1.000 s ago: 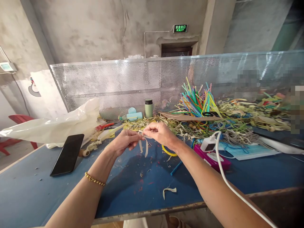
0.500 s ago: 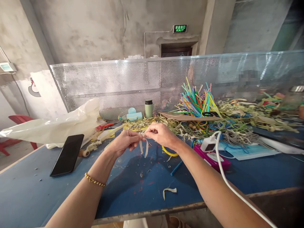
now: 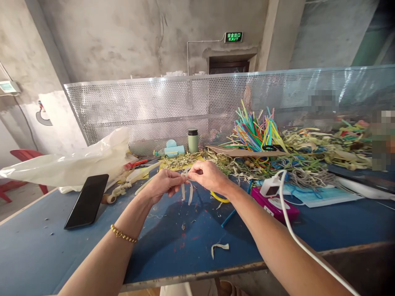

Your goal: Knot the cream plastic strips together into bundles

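Thumb and fingers of my left hand point(image 3: 165, 183) are closed in a pinch on a pale, flat strip point(image 3: 190, 195). My right hand point(image 3: 208, 174) pinches the same pale material from the other side, fingertips almost touching those of the left. Two narrow ends of it hang down between the hands over the blue table point(image 3: 173, 255). How the strip is folded or knotted at the fingertips is too small to make out. Below the hands, a short cream scrap point(image 3: 219, 246) lies near the table's front edge. A yellow ring-shaped piece point(image 3: 219, 197) is partly hidden behind my right wrist.
A black phone point(image 3: 87, 201) and a clear plastic sheet point(image 3: 70, 162) lie left. Behind are a green bottle point(image 3: 193, 142), colourful strips point(image 3: 257, 129) and heaped scraps. On the right sit a magenta box point(image 3: 277, 207), a white charger with cable point(image 3: 271, 186) and a blue mask point(image 3: 324, 195).
Both hands keep nearly the same place and pinch. The pale strip between the fingertips has shifted slightly, and a bit more of it shows above them.
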Motion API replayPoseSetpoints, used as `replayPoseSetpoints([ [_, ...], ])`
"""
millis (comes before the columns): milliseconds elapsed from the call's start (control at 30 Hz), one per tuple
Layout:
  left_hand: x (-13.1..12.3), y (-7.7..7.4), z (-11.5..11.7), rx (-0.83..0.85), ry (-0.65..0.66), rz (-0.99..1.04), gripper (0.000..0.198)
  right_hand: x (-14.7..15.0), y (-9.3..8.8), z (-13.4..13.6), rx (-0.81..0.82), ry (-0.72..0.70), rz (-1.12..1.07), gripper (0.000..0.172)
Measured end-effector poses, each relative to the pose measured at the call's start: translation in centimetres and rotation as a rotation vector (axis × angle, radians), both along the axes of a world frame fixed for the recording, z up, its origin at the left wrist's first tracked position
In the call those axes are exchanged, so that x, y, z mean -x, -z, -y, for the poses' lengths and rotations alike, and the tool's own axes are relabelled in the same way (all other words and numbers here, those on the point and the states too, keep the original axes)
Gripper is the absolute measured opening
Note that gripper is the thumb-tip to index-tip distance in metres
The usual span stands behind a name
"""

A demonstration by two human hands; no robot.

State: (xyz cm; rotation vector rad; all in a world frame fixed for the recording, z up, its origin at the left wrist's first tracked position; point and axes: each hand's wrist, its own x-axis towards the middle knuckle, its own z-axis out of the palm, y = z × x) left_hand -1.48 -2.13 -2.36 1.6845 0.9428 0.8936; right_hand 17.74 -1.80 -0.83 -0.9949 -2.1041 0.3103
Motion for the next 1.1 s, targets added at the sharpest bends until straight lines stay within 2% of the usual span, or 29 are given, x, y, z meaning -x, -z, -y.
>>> replayPoseSetpoints([
  [133, -0.04, 0.05, 0.03, 0.001, -0.006, 0.002, 0.033, 0.13, 0.07, 0.00, 0.011, -0.012, -0.005, 0.019],
  [267, -0.15, 0.09, 0.14, -0.010, -0.026, -0.001, 0.033, 0.11, 0.40, -0.22, 0.098, -0.033, -0.112, 0.004],
  [500, -0.32, 0.33, 0.08, -0.041, -0.034, -0.050, 0.032, 0.25, 0.79, -0.51, 0.154, -0.070, -0.170, 0.010],
  [700, -0.69, 0.68, -0.06, -0.087, -0.060, -0.093, 0.031, 0.35, 0.63, -0.03, 0.170, -0.062, -0.107, 0.017],
  [867, -1.00, 0.60, -0.16, -0.173, -0.138, -0.109, 0.033, 0.35, 0.65, 0.09, 0.189, -0.036, -0.050, 0.013],
  [1033, -0.96, 0.63, -0.08, -0.245, -0.089, -0.180, 0.033, 0.33, 0.84, -0.21, 0.170, -0.056, -0.045, 0.010],
  [1100, -1.00, 0.70, -0.02, -0.267, -0.083, -0.201, 0.033, 0.31, 0.85, -0.27, 0.149, -0.073, -0.026, 0.017],
])
